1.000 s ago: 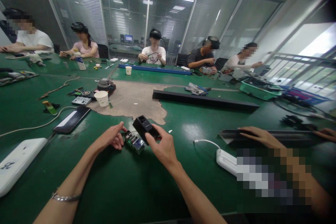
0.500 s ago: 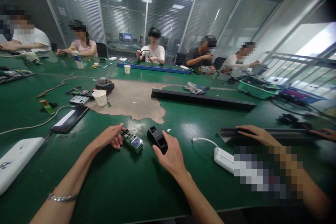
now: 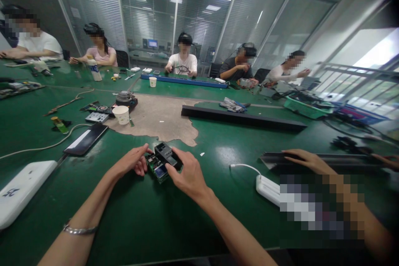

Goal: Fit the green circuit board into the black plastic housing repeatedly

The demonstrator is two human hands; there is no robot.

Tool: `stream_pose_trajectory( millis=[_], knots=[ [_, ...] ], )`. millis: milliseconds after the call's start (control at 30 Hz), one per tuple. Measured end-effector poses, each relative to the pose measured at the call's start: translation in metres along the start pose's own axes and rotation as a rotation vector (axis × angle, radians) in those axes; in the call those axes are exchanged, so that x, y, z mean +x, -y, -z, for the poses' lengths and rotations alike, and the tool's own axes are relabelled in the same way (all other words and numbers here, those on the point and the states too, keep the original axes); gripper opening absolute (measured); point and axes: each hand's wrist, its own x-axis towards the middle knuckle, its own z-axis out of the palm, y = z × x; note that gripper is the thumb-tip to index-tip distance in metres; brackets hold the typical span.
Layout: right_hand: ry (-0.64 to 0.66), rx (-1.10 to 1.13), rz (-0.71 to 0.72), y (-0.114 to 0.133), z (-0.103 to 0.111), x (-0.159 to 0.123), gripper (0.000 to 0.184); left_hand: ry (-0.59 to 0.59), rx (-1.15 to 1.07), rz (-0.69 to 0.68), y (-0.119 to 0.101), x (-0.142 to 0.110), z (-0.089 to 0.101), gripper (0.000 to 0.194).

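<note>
The green circuit board [image 3: 159, 171], with a small screen on it, lies on the table between my hands. My left hand [image 3: 132, 162] is at the board's left end, its fingers bent around that edge. Just above the board, my right hand [image 3: 188, 172] grips a black plastic housing [image 3: 165, 152] between thumb and fingers. The housing is tilted and overlaps the upper right part of the board, hiding some of it. Whether the two parts touch cannot be made out.
Left are a smartphone [image 3: 86, 139], a white power bank [image 3: 26, 191] and a paper cup [image 3: 121, 115]. Beyond lies a long black bar [image 3: 243, 119]. On the right, a co-worker's hand [image 3: 301, 158] rests on a dark metal strip [image 3: 339, 161], near a white device with a cable [image 3: 268, 189]. Several people sit opposite.
My right hand has moved left, carrying the black housing from beside the circuit board to over it. My left hand stays at the board's left end.
</note>
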Motion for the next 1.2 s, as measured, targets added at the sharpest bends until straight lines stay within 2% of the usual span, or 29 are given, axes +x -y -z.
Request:
stream_pose_trajectory(
  millis=[300, 433, 600, 700, 900, 1033, 1200],
  knots=[
    [-0.136, 0.021, -0.002, 0.019, -0.01, 0.008, 0.047, -0.008, -0.013, -0.013, 0.003, 0.001, -0.001, 0.081],
    [-0.082, 0.064, -0.048, 0.024, -0.02, 0.002, 0.047, -0.031, -0.017, 0.013, 0.004, 0.002, 0.0, 0.089],
    [-0.036, 0.037, -0.039, 0.026, -0.03, -0.009, 0.048, -0.001, 0.017, 0.062, 0.001, -0.003, 0.006, 0.096],
    [0.005, -0.015, -0.037, 0.024, -0.036, -0.017, 0.051, -0.004, 0.023, 0.039, 0.0, -0.005, 0.007, 0.093],
    [0.173, -0.114, -0.075, 0.022, -0.038, -0.025, 0.058, -0.015, 0.087, 0.007, 0.001, -0.005, 0.005, 0.087],
    [0.192, -0.131, -0.081, 0.021, -0.035, -0.02, 0.061, -0.019, 0.091, 0.009, 0.004, -0.003, 0.004, 0.084],
    [0.218, -0.147, -0.111, 0.019, -0.041, -0.02, 0.056, -0.036, 0.077, -0.011, 0.008, -0.001, 0.005, 0.079]
  ],
)
